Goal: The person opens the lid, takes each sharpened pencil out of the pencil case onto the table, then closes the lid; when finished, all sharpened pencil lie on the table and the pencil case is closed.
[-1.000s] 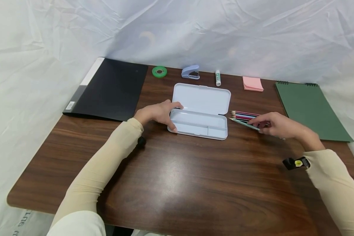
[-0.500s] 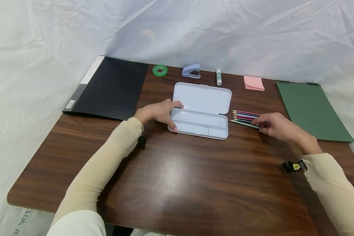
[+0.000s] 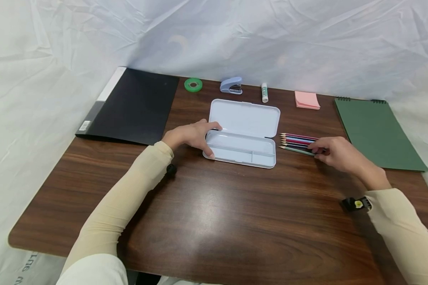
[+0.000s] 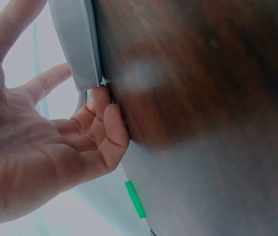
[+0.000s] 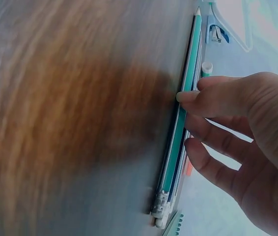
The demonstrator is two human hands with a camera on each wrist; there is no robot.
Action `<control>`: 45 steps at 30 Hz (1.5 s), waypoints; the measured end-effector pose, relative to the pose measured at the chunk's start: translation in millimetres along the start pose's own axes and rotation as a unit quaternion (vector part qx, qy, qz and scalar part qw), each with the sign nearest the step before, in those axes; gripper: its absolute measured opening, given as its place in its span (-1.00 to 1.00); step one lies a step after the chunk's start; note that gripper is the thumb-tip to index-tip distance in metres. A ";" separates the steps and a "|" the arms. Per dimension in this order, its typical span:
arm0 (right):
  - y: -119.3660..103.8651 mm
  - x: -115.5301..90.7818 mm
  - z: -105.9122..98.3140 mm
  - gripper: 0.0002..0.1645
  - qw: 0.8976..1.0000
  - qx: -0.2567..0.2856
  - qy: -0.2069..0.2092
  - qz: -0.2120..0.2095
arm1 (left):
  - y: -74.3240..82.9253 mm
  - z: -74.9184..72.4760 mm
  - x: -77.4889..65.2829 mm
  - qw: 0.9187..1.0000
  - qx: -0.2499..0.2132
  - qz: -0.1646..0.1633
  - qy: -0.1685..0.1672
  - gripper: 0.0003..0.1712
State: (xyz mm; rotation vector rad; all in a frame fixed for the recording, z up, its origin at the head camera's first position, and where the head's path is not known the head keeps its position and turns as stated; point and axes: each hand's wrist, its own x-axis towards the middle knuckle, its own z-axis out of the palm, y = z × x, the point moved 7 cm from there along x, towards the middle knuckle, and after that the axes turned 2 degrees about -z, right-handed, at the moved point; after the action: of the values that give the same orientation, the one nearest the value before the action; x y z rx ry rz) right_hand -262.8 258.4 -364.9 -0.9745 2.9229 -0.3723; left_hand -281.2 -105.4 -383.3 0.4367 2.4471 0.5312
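A pale pencil case [image 3: 240,161] lies open at mid-table, its lid folded back and its compartments bare. At its left end is my left hand [image 3: 190,135], thumb on the front edge and index finger by the hinge; the left wrist view shows the other fingers curled at the end of the case [image 4: 77,46]. Right of the case, several colored pencils [image 3: 295,137] lie side by side, points to the left. My right hand [image 3: 337,155] pinches the nearest one, a green pencil [image 5: 177,137], between thumb and fingers near its middle. The fingers hide the rear ends in the head view.
Along the back are a green tape roll [image 3: 193,84], a stapler [image 3: 231,86], a glue stick [image 3: 264,93] and pink sticky notes [image 3: 307,100]. A black folder [image 3: 135,107] lies at left, a green spiral pad [image 3: 379,134] at right.
The green pencil has turned from a slant to lie nearly parallel beside the others, moving slightly right with my right hand. My left hand stays at the case.
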 end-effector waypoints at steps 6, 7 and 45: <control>3.9 -3.2 -2.2 -0.67 1.000 -0.011 0.013 0.004 | 1.0 -0.6 -1.5 1.000 -0.001 0.002 0.000 0.09; 4.8 -3.5 -2.1 -0.67 1.000 -0.011 0.012 0.010 | 1.0 -0.7 -1.6 1.000 0.000 0.002 -0.001 0.09; -13.0 26.4 -14.4 -0.34 0.997 0.065 0.046 0.017 | 1.5 -0.5 -1.9 1.000 -0.003 0.002 0.000 0.10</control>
State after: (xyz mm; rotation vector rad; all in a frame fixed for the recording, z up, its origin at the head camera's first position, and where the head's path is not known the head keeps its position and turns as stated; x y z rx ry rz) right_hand -277.9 235.7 -346.8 -0.9138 2.9461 -0.6144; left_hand -279.8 -105.0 -381.4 0.4388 2.4443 0.5395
